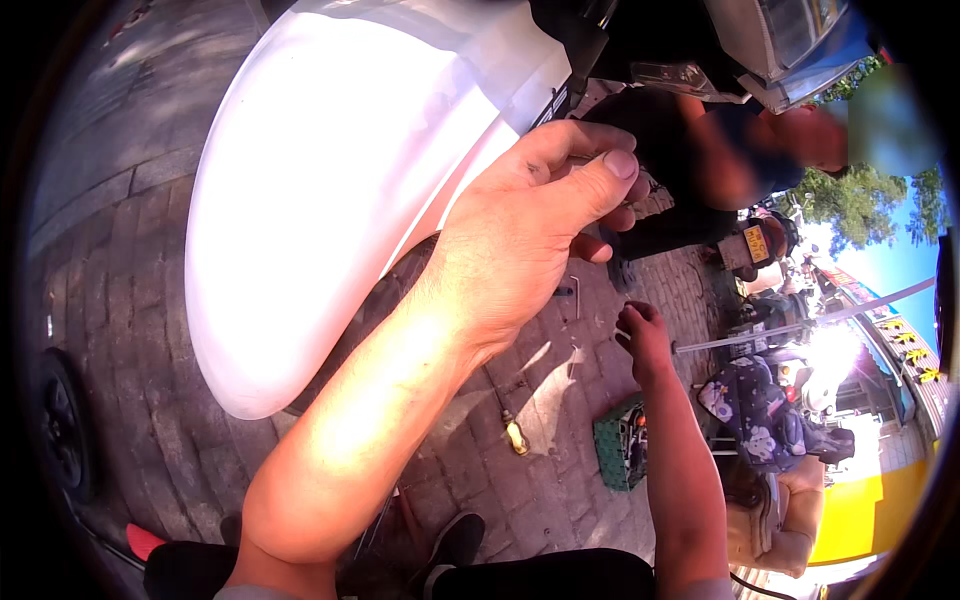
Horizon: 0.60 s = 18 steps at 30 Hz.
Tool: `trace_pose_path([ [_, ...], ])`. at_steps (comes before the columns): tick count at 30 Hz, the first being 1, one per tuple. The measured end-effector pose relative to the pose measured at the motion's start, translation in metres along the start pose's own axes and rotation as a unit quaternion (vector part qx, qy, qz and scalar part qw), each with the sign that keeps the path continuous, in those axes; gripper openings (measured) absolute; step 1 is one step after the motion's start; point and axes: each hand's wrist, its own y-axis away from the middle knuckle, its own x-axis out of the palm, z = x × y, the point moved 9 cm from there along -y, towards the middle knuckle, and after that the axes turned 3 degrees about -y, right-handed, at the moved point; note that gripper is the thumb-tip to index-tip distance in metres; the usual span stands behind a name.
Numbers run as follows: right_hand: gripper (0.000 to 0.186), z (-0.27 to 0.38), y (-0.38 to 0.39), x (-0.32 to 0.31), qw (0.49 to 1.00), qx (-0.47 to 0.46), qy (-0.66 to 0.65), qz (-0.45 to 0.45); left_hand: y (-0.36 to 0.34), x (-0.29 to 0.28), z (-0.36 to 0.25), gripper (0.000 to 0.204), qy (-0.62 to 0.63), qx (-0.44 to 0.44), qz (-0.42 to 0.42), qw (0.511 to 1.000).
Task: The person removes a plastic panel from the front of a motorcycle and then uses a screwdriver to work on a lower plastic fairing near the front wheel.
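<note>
A large glossy white fender (330,170) of a motorcycle or scooter fills the upper left. My left hand (530,220) is beside its right edge, back of the hand up, with the fingers curled and the thumb bent in close to the index finger. Whatever it may hold is hidden. Lower and to the right, my right hand (645,340) is raised above the paving, its fingers drawn together. Something small and pale may show at its fingertips, too small to name. The headlight (775,45) of the vehicle appears at the top right.
On the brick paving lie a yellow-handled screwdriver (515,436) and a hex key (577,297). A green basket (612,450) of tools stands near my right forearm. At the far left is a black wheel (65,425). Another person (740,150) in dark clothes is beyond the fender, near parked scooters.
</note>
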Motion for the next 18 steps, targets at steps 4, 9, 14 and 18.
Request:
trace_pose_path([
  [4,0.041,0.183,0.079,0.02,0.968,-0.205,-0.142,-0.041,0.013,-0.007,0.004,0.044,-0.035,0.008,0.025,0.999],
  [9,0.072,0.337,0.223,0.033,0.797,-0.585,0.042,-0.144,0.024,-0.005,0.009,0.05,-0.109,-0.036,0.023,0.993],
  [14,0.111,0.392,0.279,0.095,0.488,-0.731,0.402,-0.256,0.024,-0.02,-0.01,0.052,-0.177,0.013,0.031,0.984],
  [18,0.106,0.39,0.269,0.083,0.441,-0.701,0.459,-0.322,0.011,-0.011,-0.005,0.044,-0.098,0.008,0.042,0.994],
])
